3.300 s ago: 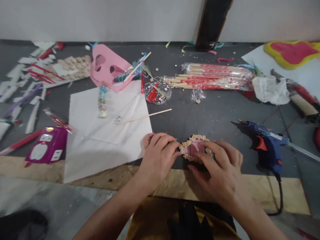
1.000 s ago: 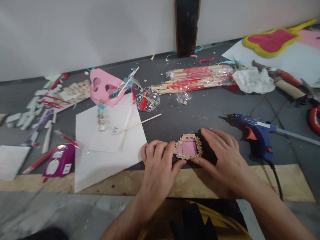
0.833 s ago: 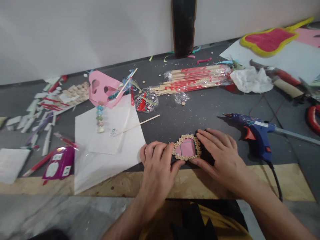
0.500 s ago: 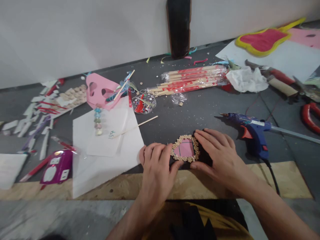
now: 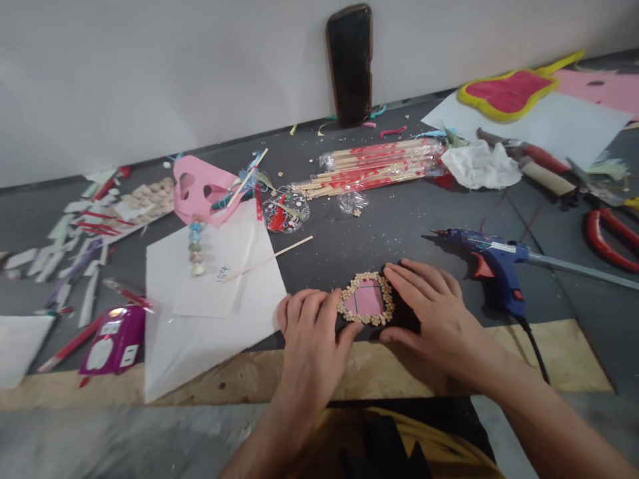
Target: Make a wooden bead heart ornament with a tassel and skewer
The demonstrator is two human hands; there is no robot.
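My left hand (image 5: 310, 330) touches the pink panel with beige floral rim (image 5: 368, 301); I cannot confirm its grip. My right hand (image 5: 433, 307) arches wide beside it.

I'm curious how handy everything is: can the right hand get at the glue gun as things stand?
Probably yes: the glue gun lies to the right of the right hand, with nothing visible standing between them.

Grey tabletop (image 5: 339, 249), wooden front strip (image 5: 259, 379): purple packet (image 5: 116, 336) and white sheet (image 5: 172, 342) are lying at left, wrapped sticks (image 5: 382, 163) toward the back; bead-rimmed pink piece (image 5: 369, 301) is resting near the strip, blue glue gun (image 5: 503, 266) lying right of it
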